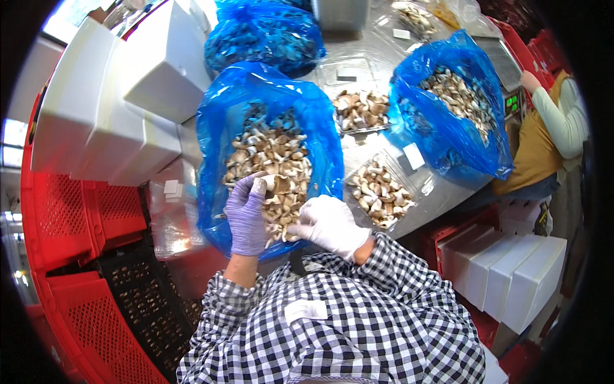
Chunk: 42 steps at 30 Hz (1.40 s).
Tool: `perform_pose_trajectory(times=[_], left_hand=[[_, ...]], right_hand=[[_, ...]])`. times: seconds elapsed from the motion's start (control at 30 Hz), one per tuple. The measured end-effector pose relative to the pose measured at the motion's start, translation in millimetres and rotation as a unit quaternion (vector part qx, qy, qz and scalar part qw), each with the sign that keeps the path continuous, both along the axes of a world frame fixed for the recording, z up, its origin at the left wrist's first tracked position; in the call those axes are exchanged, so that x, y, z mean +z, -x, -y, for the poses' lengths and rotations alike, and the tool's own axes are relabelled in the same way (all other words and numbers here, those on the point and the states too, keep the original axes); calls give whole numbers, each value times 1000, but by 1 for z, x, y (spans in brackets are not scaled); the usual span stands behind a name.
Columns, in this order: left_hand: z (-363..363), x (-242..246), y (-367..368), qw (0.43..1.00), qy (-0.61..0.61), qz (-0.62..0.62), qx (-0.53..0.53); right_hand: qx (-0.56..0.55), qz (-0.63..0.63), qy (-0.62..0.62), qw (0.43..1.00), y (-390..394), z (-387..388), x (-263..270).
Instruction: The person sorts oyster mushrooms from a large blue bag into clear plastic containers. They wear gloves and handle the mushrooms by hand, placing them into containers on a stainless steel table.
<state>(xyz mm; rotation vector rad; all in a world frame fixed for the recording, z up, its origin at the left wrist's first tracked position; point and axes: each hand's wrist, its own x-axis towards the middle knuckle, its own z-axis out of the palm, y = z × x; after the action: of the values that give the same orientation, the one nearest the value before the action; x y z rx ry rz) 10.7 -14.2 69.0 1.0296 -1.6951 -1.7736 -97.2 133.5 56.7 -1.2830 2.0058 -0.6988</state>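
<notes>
My left hand, in a purple knit glove, grips a thick mushroom with a pale stem and brown cap between thumb and fingers. It is above an open blue plastic bag holding a heap of loose mushrooms. My right hand, in a white glove, rests low over the bag's near right side. Its fingertips point at the mushrooms there; whether they pinch one is unclear. To the right, a clear plastic tray of mushrooms lies on the metal table.
Beyond it lies another clear tray with mushrooms. A second open blue bag stands at the right, near a scale and a co-worker's arm. White foam boxes are stacked at the left, above red crates.
</notes>
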Motion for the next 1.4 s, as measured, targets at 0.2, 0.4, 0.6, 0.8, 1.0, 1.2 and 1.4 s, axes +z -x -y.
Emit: perform_pose_trajectory(times=[0.2, 0.4, 0.6, 0.8, 1.0, 1.2, 1.4], left_hand=[[-26, -14, 48, 981, -42, 81, -170], [-67, -62, 100, 947, -11, 160, -279], [-82, -75, 118, 904, 84, 266, -325], [-83, -53, 105, 812, 406, 260, -330], [-45, -47, 66, 887, 327, 196, -261], [13, -29, -4, 967, 186, 136, -109], [33, -23, -67, 988, 93, 120, 12]], right_hand=[[-72, -105, 151, 980, -19, -72, -27], [-237, -20, 87, 967, 0, -133, -27], [-322, -6, 80, 943, 8, -153, -33], [-303, 9, 108, 947, 11, -147, -35], [-273, -6, 112, 955, 18, -137, -28], [-305, 200, 102, 926, 14, -119, -25], [-273, 354, 74, 892, 3, -75, -27]])
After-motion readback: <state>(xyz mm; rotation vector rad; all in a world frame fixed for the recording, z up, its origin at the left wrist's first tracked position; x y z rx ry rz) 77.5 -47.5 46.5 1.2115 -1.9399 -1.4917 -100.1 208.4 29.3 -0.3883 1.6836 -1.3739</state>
